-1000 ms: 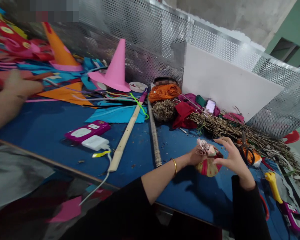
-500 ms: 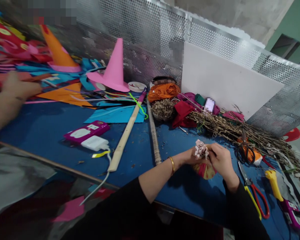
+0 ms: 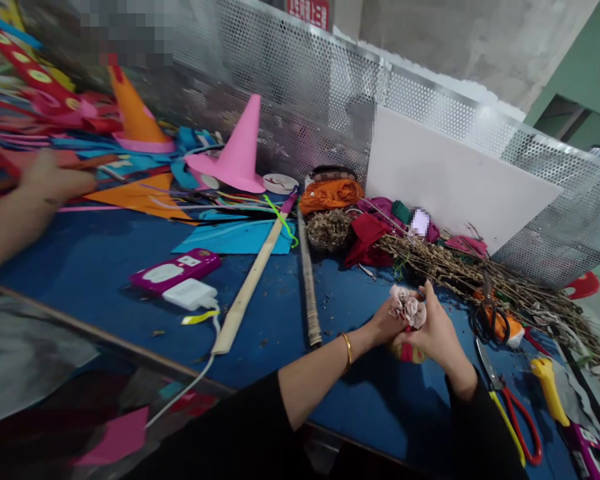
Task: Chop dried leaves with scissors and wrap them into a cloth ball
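Note:
Between my hands is a small round cloth bundle with red and yellowish sides, sitting low over the blue table. Its gathered pale pink top sticks up in ruffles. My left hand, below a gold bangle, is closed round the bundle's neck, its fingers partly hidden behind the ruffles. From the other side my right hand holds the neck, thumb raised and fingers curled against the cloth. Red-and-yellow-handled scissors lie to the right of my right hand.
Black scissors and dried stems lie behind my hands. Two sticks, a purple box-like device and a pink cone hat are leftward. Another person's hand is at far left. A perforated metal screen stands behind.
My right hand has opened out from its pinch beside the ruffled top, and its thumb now points up. The ruffles look more spread. The whole view has shifted slightly.

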Available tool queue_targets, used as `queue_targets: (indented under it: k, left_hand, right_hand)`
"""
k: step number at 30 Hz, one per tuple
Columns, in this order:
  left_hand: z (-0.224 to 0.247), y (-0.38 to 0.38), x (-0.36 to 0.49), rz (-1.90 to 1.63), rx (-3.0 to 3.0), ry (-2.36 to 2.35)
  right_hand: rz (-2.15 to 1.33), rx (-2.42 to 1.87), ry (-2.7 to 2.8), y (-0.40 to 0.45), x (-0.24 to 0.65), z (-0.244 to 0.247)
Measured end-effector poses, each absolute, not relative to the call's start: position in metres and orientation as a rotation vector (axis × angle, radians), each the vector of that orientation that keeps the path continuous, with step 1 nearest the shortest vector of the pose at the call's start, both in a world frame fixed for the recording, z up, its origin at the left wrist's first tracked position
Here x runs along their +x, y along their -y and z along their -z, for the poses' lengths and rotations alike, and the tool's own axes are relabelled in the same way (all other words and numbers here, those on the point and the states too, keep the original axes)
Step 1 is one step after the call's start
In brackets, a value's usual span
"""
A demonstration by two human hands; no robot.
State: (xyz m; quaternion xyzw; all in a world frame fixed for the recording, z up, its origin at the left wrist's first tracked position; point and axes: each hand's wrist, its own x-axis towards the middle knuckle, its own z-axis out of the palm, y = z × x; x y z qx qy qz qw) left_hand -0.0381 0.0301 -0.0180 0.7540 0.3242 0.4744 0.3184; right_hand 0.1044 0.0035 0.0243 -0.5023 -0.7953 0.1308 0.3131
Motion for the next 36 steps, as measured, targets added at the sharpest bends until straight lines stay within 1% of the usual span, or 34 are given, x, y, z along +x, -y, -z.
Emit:
queue_targets:
  k: [3,6,9,14,20,23,26,31,34,36]
  left_hand:
    - [0.017,-0.025,-0.041,-1.278,1.73,-0.748]
    - [0.013,-0.022,-0.041,-1.325,1.473,-0.679]
    - [0.009,-0.019,-0.036,-1.434,1.439,-0.657]
    - [0.009,-0.013,-0.03,-1.523,1.572,-0.755]
    - [0.011,-0.011,-0.036,-1.447,1.926,-0.916]
    - [0.009,-0.006,-0.037,-1.467,2.182,-1.033]
    - [0.008,0.0,-0.037,-1.511,2.3,-1.133]
    - [0.006,0.0,-0.039,-1.539,2.392,-1.095]
    - [0.0,-0.003,-0.044,-1.516,2.38,-1.037]
    - [-0.005,-0.006,-0.048,-1.487,2.321,-0.985]
  right_hand:
    - [-0.353,-1.369,2.132,-0.007,0.102,-0.016]
    - [-0.303,-1.36,2.226,-0.006,0.102,-0.022]
    - [-0.166,-1.335,2.31,-0.003,0.097,-0.029]
    - [0.118,-1.329,2.391,0.003,0.084,-0.029]
    - [0.188,-1.396,2.419,0.003,0.084,-0.023]
    - [0.259,-1.429,2.406,0.002,0.085,-0.019]
    - [0.315,-1.415,2.391,0.001,0.084,-0.017]
    - [0.205,-1.181,2.329,-0.005,0.084,-0.01]
    - [0.007,-1.02,2.185,-0.012,0.086,0.006]
    - [-0.181,-0.988,1.994,-0.017,0.087,0.016]
